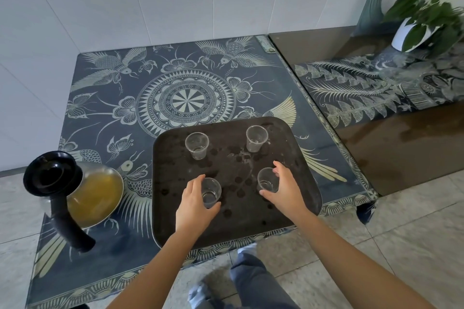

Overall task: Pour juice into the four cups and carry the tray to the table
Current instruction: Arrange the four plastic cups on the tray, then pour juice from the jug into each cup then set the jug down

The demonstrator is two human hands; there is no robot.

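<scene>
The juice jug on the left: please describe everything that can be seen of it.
The jug has a round belly of clear glass, through which yellow-orange juice shows. A wide black lid sits on its top, and a thick black handle points toward the person. It stands upright on the patterned cloth, left of the dark tray and apart from it. No hand touches it: the left hand holds the near-left cup, the right hand the near-right cup.

Seemingly glass-topped table (105, 98): tray (173, 158), jug (95, 193)
</scene>
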